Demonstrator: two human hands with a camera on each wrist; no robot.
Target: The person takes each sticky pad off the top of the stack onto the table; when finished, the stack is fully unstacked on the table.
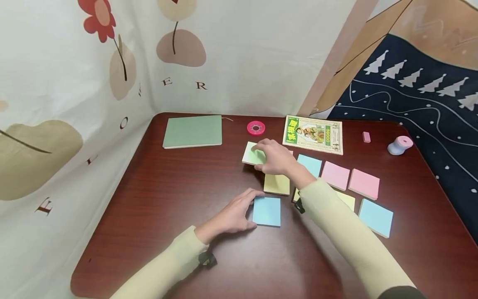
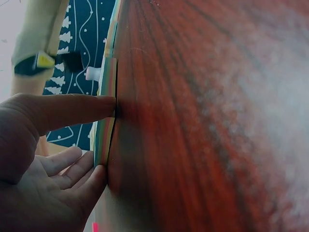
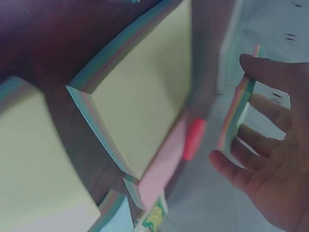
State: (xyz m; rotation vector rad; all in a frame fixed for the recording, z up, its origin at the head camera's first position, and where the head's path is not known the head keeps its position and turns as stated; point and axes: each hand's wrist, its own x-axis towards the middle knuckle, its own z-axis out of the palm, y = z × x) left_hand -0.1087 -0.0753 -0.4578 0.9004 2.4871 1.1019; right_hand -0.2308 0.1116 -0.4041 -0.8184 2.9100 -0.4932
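Observation:
My right hand holds a pale green sticky note pad by its edges, lifted off the table. In the right wrist view, thumb and fingers of that hand pinch the pad's striped, multicoloured sides. My left hand lies around the left side of a blue sticky note pad on the table. The left wrist view has the thumb and fingertips of this hand touching the pad's layered edge. Between the hands lies a yellow pad, partly covered by the right hand and wrist.
Rightward lie pink pads and blue pads. Along the back are a green notebook, a pink tape roll and a printed booklet. A pink eraser and a white-pink cylinder stand far right.

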